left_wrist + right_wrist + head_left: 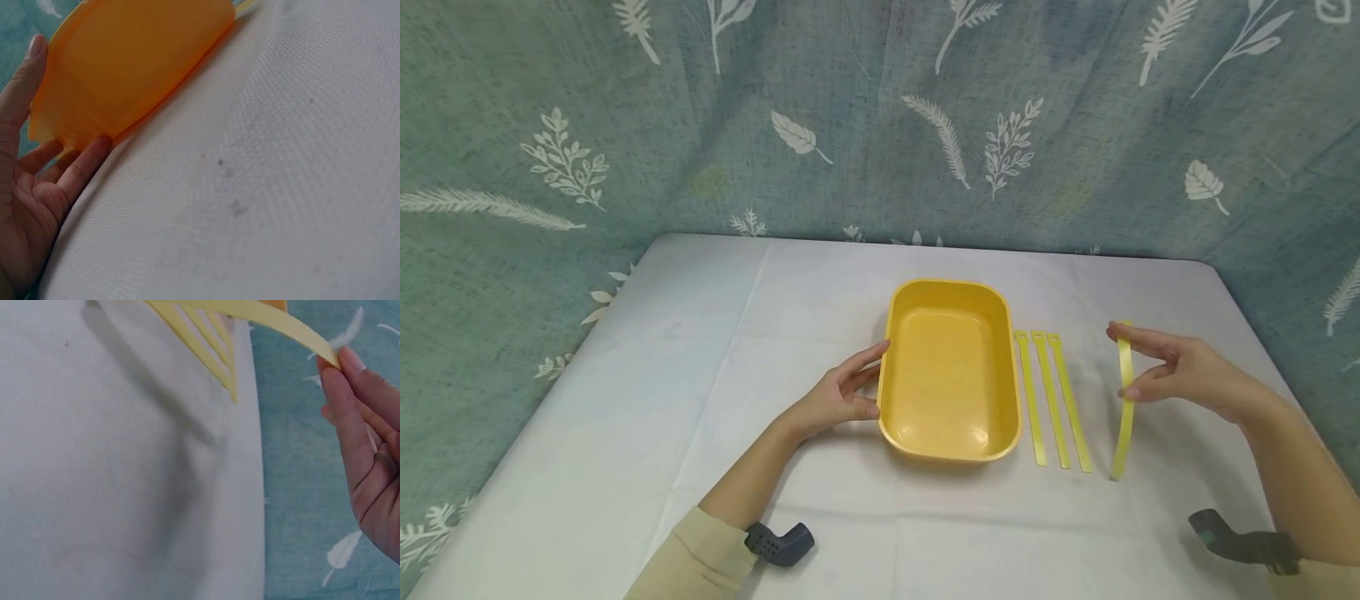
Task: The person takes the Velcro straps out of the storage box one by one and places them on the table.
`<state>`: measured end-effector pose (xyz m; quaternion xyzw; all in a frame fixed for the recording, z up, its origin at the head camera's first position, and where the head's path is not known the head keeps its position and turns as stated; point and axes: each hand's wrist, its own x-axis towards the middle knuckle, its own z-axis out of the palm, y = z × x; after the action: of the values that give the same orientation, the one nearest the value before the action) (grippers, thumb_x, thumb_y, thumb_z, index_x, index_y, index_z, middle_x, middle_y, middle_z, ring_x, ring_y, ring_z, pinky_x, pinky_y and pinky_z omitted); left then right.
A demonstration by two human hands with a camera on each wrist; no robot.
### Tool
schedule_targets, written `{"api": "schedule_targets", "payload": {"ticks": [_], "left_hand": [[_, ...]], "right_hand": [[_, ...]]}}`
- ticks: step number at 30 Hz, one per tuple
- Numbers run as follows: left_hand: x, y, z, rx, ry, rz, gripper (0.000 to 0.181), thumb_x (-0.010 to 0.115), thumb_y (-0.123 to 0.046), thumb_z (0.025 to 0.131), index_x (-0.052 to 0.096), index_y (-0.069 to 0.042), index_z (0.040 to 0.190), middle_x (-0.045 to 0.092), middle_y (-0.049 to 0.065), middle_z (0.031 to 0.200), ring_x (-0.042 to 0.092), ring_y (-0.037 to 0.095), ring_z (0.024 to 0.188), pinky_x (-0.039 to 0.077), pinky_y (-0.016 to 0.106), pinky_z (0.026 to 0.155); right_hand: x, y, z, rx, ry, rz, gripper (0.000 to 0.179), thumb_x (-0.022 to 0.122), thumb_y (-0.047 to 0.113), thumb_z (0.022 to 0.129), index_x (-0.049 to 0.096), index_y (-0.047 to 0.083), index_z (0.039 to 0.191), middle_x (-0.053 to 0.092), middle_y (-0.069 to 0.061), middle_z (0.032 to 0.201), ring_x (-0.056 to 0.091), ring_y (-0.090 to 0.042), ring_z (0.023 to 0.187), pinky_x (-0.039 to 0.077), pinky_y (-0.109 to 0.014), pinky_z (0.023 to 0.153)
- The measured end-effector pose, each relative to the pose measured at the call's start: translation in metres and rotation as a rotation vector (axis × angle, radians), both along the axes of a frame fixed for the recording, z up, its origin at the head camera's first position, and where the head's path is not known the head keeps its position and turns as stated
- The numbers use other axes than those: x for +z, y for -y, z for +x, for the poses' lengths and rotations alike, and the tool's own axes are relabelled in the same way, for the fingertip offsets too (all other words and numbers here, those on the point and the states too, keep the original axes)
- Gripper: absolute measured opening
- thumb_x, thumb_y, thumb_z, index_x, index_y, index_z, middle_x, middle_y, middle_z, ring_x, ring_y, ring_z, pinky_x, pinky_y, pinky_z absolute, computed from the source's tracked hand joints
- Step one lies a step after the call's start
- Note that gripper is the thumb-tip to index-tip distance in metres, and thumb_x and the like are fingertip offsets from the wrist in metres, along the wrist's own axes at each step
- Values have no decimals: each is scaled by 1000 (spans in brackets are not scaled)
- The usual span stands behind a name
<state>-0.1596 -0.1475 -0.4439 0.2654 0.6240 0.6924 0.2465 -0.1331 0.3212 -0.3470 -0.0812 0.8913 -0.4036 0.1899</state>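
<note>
A yellow plastic tray (951,375) with rounded corners sits on the table. My left hand (835,396) rests against its left side, thumb and fingers spread along the outer wall; the left wrist view shows fingertips touching the tray wall (144,62). My right hand (1180,375) pinches a flat yellow plastic strip (1126,367) to the right of the tray, held over the table. In the right wrist view, the strip's end (294,328) lies between thumb and fingertips, and the strip bends. Three similar yellow strips (1051,400) with notched far ends lie side by side between the tray and that hand.
A white cloth (700,417) covers the table. Behind it hangs a green leaf-patterned fabric (850,125). Dark wrist devices (780,544) are worn on both forearms. The right hand casts a shadow on the cloth.
</note>
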Motion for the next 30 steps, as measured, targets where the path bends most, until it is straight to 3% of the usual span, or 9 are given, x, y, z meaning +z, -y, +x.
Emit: {"api": "schedule_targets", "payload": {"ticks": [5, 14, 20, 23, 27, 30], "left_hand": [[0, -1, 0, 4, -1, 1, 100, 81, -26, 74, 19, -9, 151, 14, 7, 159, 16, 32, 144, 50, 35, 93], [0, 0, 1, -5, 10, 18, 97, 80, -20, 76, 19, -9, 151, 13, 7, 159, 15, 31, 144, 50, 36, 92], [-1, 0, 1, -6, 6, 18, 97, 79, -20, 77, 19, -8, 151, 12, 7, 159, 15, 32, 144, 50, 36, 92], [0, 0, 1, -5, 5, 13, 97, 80, -20, 77, 19, -9, 151, 12, 6, 159, 15, 31, 144, 50, 36, 92], [0, 0, 1, 1, 5, 6, 97, 80, -20, 76, 19, -10, 151, 13, 5, 159, 16, 31, 144, 50, 35, 92], [1, -1, 1, 4, 4, 3, 97, 80, -19, 76, 19, -10, 151, 13, 5, 159, 16, 31, 144, 50, 35, 92]], "right_hand": [[-8, 3, -6, 6, 14, 3, 92, 79, 23, 77, 25, 10, 150, 25, -20, 153, 70, -22, 78, 47, -15, 78], [-32, 6, -17, -20, -12, -14, 97, 80, 22, 75, 22, 10, 151, 20, -19, 155, 70, -16, 80, 45, -10, 77], [-44, 10, -22, -21, -32, 52, 97, 80, 20, 74, 21, 10, 151, 21, -22, 154, 67, -14, 76, 46, -12, 73], [-48, 12, -24, -21, -43, 70, 95, 79, 16, 75, 22, 11, 151, 27, -21, 152, 63, -13, 73, 47, -17, 69], [-53, 11, -25, -12, -62, 40, 94, 79, 12, 75, 24, 9, 150, 51, -21, 133, 58, -12, 70, 46, -20, 64], [-56, 10, -27, -1, -64, 11, 94, 79, 12, 75, 23, 8, 150, 52, -22, 130, 56, -11, 69, 45, -21, 62]]}}
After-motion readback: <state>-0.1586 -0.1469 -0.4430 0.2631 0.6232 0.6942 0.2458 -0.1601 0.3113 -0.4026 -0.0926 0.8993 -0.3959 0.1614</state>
